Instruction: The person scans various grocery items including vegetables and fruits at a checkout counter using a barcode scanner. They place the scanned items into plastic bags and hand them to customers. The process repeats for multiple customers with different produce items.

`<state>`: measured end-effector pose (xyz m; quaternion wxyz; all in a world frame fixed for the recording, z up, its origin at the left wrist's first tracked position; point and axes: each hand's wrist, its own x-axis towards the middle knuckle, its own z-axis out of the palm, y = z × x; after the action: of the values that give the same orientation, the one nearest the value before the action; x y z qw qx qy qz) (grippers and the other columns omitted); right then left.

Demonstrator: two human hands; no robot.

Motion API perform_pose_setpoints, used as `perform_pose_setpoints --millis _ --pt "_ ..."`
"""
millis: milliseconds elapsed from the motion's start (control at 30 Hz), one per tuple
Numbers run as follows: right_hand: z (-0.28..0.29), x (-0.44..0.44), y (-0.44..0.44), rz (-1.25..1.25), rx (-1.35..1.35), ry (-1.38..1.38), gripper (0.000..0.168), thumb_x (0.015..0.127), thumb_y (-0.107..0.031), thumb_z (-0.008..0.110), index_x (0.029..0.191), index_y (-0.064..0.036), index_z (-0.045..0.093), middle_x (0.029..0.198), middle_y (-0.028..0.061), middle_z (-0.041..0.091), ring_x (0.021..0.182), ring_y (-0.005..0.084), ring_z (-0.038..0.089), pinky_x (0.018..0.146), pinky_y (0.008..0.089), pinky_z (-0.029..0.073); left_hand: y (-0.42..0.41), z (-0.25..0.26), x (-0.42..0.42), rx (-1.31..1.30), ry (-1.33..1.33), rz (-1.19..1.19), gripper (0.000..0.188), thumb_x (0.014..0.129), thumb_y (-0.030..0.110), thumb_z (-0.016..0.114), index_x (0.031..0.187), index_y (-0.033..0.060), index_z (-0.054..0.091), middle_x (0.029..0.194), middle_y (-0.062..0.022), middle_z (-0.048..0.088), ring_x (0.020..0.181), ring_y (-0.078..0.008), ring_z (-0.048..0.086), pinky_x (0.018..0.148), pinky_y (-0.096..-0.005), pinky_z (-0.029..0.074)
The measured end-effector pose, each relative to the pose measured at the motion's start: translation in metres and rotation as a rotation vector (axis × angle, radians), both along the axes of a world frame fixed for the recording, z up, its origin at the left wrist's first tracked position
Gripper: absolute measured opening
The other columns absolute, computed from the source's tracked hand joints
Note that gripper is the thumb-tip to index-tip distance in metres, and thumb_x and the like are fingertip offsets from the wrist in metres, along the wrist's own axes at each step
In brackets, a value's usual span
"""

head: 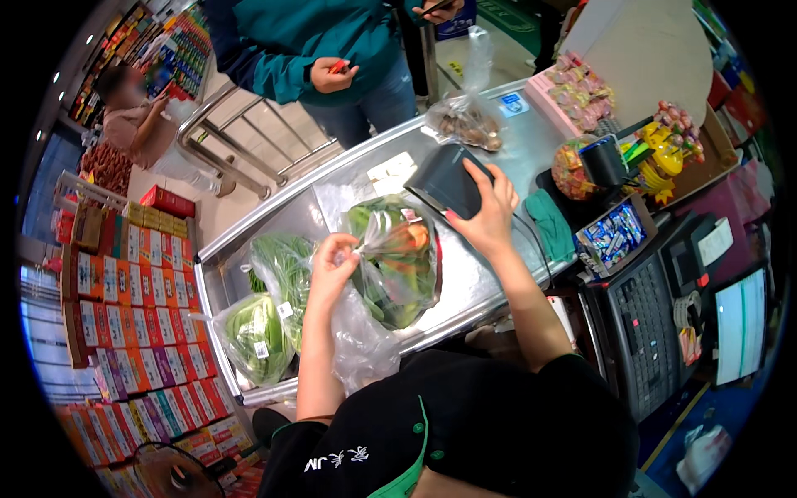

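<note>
My left hand (333, 264) pinches the gathered neck of a clear plastic bag of vegetables (395, 274), which rests on the metal counter. My right hand (489, 215) grips a dark box-shaped device (451, 180), seemingly a barcode scanner, above the counter just beyond the bag. A cable runs beside my right forearm. To the left of my left hand lie a bagged leafy green vegetable (255, 339) and a bag of long thin greens (283, 267), each with a white label. A clear bag of brownish produce (467, 124) sits at the far end of the counter.
Across the counter (467, 261) stands a person in a teal jacket (336, 50), beside a metal railing (230, 137). Another person is farther left. At right are candy containers (613, 233), a green cloth (548, 224), a keyboard (644, 336) and a monitor (741, 327). Stacked boxes (149, 286) stand left.
</note>
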<state>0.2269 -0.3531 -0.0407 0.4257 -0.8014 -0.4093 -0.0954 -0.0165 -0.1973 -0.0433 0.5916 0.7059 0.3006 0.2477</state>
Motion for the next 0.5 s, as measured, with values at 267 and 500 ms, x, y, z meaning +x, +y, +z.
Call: perform_pose_setpoints --millis 267,500 --pt "-0.006 -0.003 -0.111 -0.250 -0.108 0.218 0.085 0.052 -0.017 0.081 0.131 -0.017 0.048 0.126 0.0142 0.043 0.119 0.0320 0.039 0.101 0.0430 0.026 0.000 0.107 0.091 -0.142 -0.289 0.061 0.027 0.085 0.012 0.060 0.111 0.0066 0.053 0.067 0.0073 0.038 0.056 -0.0020 0.032 0.049 -0.0192 0.026" --pt "-0.010 -0.008 -0.161 -0.314 -0.039 0.296 0.083 0.053 -0.015 0.080 0.129 -0.014 0.048 0.125 0.0165 0.043 0.118 0.0349 0.039 0.099 0.0467 0.027 0.030 0.014 0.283 -0.060 0.171 -0.137 0.069 0.078 0.016 0.066 0.138 0.0114 0.034 0.082 -0.0074 0.062 0.072 -0.0151 0.055 0.063 -0.0284 0.042"
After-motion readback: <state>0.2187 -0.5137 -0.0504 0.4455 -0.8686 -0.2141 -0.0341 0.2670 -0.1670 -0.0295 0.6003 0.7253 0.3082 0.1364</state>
